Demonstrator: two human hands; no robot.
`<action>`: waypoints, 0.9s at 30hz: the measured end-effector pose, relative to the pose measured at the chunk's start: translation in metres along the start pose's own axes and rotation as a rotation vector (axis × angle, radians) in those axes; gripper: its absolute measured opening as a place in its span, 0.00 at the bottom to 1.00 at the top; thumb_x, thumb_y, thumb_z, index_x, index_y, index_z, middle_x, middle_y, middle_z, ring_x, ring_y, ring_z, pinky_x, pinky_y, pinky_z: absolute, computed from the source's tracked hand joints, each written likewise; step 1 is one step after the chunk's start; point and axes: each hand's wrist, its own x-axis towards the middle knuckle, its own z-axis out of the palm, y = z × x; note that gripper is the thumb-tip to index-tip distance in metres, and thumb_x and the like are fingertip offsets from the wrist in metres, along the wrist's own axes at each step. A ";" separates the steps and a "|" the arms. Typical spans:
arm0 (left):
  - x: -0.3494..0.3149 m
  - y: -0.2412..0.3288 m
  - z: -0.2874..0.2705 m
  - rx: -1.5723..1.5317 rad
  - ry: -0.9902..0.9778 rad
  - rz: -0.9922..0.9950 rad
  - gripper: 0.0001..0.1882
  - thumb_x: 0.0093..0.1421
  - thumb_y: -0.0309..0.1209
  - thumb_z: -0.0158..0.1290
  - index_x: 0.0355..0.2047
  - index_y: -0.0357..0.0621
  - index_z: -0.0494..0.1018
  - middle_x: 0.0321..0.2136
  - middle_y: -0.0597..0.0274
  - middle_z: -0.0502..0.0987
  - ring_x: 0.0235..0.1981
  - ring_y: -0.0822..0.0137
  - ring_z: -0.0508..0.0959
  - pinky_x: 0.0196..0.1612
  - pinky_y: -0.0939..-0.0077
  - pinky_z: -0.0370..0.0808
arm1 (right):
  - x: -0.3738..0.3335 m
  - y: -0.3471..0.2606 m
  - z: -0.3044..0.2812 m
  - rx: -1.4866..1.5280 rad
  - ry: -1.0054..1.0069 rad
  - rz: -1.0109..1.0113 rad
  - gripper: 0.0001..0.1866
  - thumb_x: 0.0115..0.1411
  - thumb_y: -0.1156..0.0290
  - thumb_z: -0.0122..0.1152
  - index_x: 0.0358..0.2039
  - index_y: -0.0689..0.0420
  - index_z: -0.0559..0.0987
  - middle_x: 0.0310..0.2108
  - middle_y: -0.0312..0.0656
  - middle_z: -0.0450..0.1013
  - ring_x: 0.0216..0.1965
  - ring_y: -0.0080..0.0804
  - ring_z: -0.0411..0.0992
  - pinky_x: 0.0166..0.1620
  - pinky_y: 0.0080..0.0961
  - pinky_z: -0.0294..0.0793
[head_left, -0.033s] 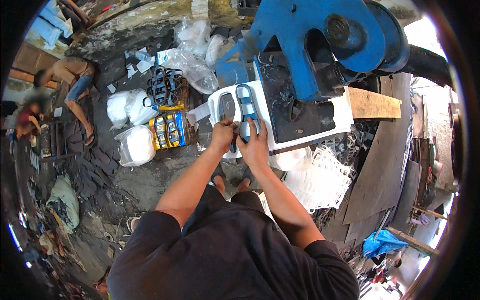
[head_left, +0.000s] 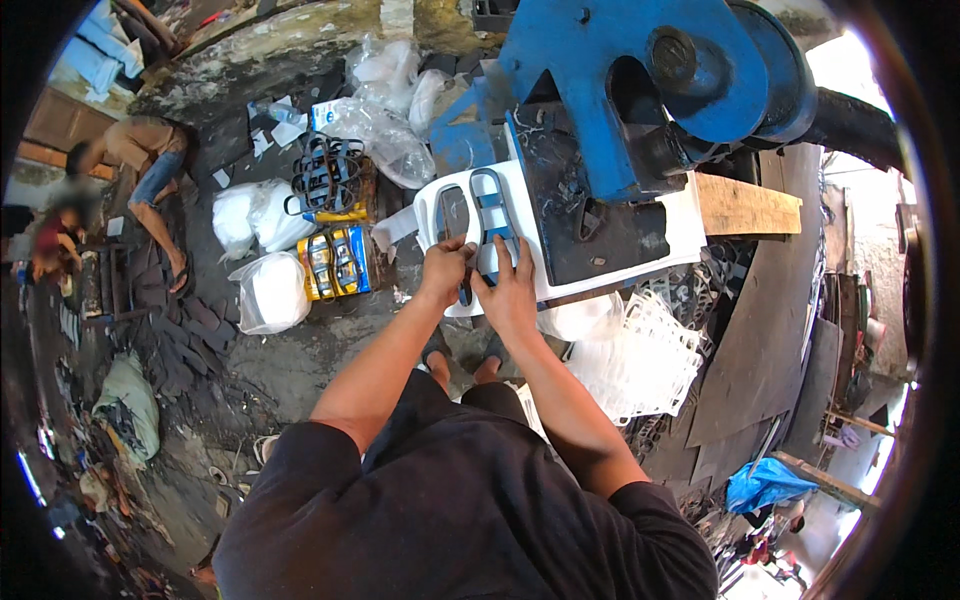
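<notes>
A white sheet [head_left: 528, 230] lies on the bed of the blue press, with a sole-shaped opening [head_left: 453, 212] in its left part. Just right of that opening, a sole-shaped metal cutting die [head_left: 492, 207] with crossbars rests on the sheet. My right hand [head_left: 512, 290] grips the die's near end, thumb on one side and fingers across it. Beside it, my left hand [head_left: 445, 272] is closed at the strip between opening and die; its fingertips are pressed together, and what they pinch is hidden.
The blue press [head_left: 690, 70] with its dark plate [head_left: 575, 190] stands ahead right. A wooden board [head_left: 750, 206] juts out right. White cut-out sheet scraps [head_left: 640, 360] hang below. Strapped dies on a yellow-blue box [head_left: 338, 265] and white plastic bags [head_left: 272, 290] sit left. A person [head_left: 145, 160] bends over far left.
</notes>
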 end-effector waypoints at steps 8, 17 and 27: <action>0.028 -0.009 -0.010 0.072 -0.026 0.001 0.15 0.63 0.25 0.54 0.50 0.36 0.75 0.34 0.65 0.78 0.31 0.72 0.77 0.30 0.74 0.73 | -0.036 0.083 0.004 0.974 0.288 0.980 0.18 0.66 0.64 0.55 0.46 0.66 0.68 0.39 0.43 0.69 0.38 0.32 0.71 0.43 0.27 0.73; 0.064 -0.029 0.056 0.226 0.040 0.204 0.18 0.63 0.26 0.51 0.54 0.38 0.74 0.30 0.60 0.80 0.26 0.69 0.77 0.28 0.72 0.71 | 0.009 0.141 -0.010 1.233 0.353 0.950 0.12 0.70 0.67 0.47 0.45 0.65 0.69 0.38 0.42 0.72 0.37 0.29 0.73 0.42 0.26 0.76; 0.137 0.095 0.071 1.337 -0.004 1.128 0.12 0.60 0.30 0.49 0.42 0.37 0.75 0.38 0.38 0.77 0.41 0.37 0.75 0.46 0.49 0.71 | -0.025 0.110 -0.009 1.530 0.004 1.031 0.10 0.62 0.80 0.50 0.44 0.67 0.73 0.44 0.49 0.73 0.44 0.40 0.74 0.50 0.35 0.75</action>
